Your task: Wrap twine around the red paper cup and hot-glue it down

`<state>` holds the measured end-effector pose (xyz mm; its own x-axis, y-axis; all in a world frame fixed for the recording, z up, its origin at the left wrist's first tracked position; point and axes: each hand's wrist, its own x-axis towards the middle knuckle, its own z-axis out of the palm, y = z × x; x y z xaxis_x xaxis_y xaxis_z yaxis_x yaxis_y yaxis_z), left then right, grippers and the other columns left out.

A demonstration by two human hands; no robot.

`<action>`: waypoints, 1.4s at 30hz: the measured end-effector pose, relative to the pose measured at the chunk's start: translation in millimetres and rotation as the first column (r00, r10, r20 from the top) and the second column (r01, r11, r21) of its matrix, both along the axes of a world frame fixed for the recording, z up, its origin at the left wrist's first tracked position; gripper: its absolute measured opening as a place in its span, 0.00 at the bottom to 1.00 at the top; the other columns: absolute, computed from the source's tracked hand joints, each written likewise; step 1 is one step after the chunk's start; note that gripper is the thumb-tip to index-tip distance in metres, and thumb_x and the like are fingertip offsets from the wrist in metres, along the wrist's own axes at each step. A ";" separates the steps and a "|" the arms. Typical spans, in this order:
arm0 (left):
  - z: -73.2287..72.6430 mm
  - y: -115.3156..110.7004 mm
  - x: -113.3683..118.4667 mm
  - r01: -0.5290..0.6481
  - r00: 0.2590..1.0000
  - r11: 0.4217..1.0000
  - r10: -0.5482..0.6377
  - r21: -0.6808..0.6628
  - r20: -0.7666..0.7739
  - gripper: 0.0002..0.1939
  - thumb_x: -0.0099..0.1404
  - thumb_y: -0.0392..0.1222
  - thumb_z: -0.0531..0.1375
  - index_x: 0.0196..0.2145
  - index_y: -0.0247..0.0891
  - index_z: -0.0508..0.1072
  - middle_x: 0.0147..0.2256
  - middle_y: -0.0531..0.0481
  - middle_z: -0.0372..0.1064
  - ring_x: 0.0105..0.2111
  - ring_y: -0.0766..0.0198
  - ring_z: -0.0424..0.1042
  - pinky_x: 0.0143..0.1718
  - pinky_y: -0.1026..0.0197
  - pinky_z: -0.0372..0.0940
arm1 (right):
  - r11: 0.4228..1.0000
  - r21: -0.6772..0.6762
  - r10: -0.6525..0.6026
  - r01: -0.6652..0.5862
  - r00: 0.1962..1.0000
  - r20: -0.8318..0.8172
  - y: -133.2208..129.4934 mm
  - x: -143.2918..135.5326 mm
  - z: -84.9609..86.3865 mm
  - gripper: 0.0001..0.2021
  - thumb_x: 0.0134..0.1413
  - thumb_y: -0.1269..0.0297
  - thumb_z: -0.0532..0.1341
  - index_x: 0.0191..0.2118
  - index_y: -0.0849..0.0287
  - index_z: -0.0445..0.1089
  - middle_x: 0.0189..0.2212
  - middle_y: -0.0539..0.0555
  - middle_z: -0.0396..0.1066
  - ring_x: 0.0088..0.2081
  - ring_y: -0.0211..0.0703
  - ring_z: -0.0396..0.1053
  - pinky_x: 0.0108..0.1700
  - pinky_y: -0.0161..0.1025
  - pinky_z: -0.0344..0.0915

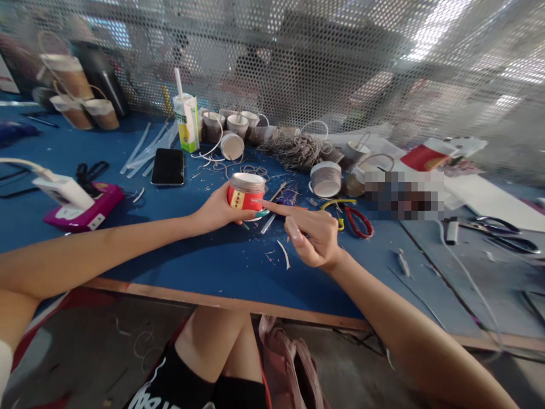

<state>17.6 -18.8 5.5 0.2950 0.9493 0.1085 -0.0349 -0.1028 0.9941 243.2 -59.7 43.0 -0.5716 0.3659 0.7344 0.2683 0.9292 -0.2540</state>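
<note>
A small red jar [252,200] with a pale yellow label and a greyish rim stands out near the middle of the table. My left hand [219,205] is wrapped around its left side, thumb across the lower front. Something teal shows at the jar's lower right, too small to name. From the right, my right hand [314,234] reaches over with its index finger stretched out, the tip at the jar's front; its other fingers are curled, and nothing shows in them. Yellow-handled pliers [339,204] and a red-handled tool [358,222] lie just beyond this hand.
Along the perforated screen stand a drink carton [186,122], small white-rimmed cups [232,146] and a heap of grey cord [298,150]. A phone [168,167] and a purple power strip [91,213] lie left. Scissors [506,230] lie right. Scraps litter the blue table [238,272].
</note>
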 end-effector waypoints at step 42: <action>-1.6 5.0 -7.7 0.319 0.910 0.948 -0.311 0.017 0.274 0.29 0.43 0.43 0.80 0.43 0.38 0.80 0.40 0.46 0.83 0.41 0.58 0.81 0.49 0.54 0.74 | 0.775 -0.589 -0.020 -0.228 0.923 -0.384 9.2 -3.5 -8.0 0.29 0.68 0.42 0.58 0.19 0.55 0.66 0.12 0.48 0.65 0.11 0.36 0.62 0.17 0.36 0.64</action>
